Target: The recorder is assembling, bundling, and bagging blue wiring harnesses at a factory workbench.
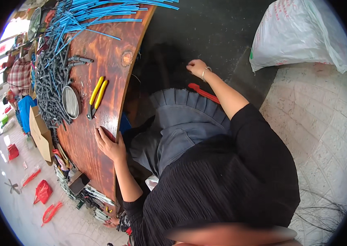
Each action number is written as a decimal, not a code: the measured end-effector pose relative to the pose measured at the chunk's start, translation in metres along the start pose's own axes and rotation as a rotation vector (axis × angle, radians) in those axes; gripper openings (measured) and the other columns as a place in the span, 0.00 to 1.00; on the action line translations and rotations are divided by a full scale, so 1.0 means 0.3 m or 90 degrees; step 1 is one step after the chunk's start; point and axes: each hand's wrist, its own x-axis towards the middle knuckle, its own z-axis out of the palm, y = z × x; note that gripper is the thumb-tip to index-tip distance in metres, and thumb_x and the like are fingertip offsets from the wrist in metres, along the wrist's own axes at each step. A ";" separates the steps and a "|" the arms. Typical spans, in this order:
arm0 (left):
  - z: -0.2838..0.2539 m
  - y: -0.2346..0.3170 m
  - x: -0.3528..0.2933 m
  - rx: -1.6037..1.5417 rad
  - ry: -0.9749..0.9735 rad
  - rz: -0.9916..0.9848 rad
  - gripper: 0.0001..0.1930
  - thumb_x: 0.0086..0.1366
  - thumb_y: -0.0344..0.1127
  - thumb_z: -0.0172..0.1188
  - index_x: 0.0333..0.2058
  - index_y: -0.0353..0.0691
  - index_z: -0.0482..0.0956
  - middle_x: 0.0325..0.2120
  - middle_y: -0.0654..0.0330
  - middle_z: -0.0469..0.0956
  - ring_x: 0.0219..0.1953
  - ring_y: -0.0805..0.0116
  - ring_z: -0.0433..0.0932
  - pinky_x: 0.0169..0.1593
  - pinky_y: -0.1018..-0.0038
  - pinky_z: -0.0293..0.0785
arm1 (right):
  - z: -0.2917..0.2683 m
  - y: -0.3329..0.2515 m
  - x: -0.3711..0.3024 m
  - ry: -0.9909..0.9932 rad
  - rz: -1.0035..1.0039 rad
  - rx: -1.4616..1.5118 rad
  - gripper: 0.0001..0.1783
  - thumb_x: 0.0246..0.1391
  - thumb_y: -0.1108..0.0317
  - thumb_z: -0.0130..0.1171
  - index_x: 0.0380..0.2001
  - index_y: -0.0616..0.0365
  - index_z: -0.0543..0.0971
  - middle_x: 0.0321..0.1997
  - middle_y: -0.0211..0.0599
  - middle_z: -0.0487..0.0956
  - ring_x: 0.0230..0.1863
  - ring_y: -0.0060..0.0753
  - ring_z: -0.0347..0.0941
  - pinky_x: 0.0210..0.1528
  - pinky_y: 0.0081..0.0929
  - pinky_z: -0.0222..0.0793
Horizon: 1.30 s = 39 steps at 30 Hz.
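Note:
My left hand (111, 146) lies at the near edge of the brown wooden table (89, 141), fingers stretched out over the top and thumb by the rim, holding nothing. Just beyond its fingertips are pliers (96, 98) with yellow handles, lying on the wood. My right hand (197, 69), a bracelet at its wrist, hangs over the dark floor, away from the table. Its fingers are curled in, and no object shows in them. A red strap-like piece (203, 92) runs beside my right forearm, next to the grey ruffled cloth (181, 119) over my lap.
Dark grey short pieces (50, 90) are heaped along the table, around a round tin (71, 102) of thin pins. Blue rods (95, 18) cover the far end. A cardboard box (40, 131) and phone (79, 183) are at left. A big white sack (292, 37) stands right.

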 end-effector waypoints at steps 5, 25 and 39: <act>-0.006 -0.005 -0.020 0.012 0.002 -0.002 0.37 0.49 0.41 0.62 0.57 0.36 0.57 0.56 0.46 0.58 0.57 0.47 0.58 0.57 0.58 0.54 | -0.026 -0.123 0.001 0.045 -0.063 -0.057 0.14 0.44 0.61 0.57 0.32 0.60 0.79 0.31 0.43 0.79 0.31 0.38 0.76 0.39 0.30 0.69; -0.045 0.010 -0.006 -0.102 0.049 -0.052 0.39 0.46 0.38 0.64 0.56 0.36 0.57 0.56 0.45 0.57 0.57 0.45 0.57 0.58 0.57 0.52 | -0.128 -0.119 -0.024 0.128 -0.216 -0.174 0.14 0.41 0.62 0.53 0.27 0.61 0.78 0.27 0.50 0.77 0.32 0.51 0.74 0.37 0.38 0.69; -0.108 -0.179 -0.217 -0.375 0.312 -0.235 0.27 0.48 0.29 0.62 0.49 0.33 0.67 0.47 0.47 0.68 0.51 0.48 0.65 0.56 0.60 0.58 | -0.144 -1.281 -0.329 0.031 -0.702 -0.248 0.06 0.43 0.70 0.55 0.20 0.60 0.77 0.21 0.40 0.77 0.24 0.31 0.74 0.29 0.25 0.69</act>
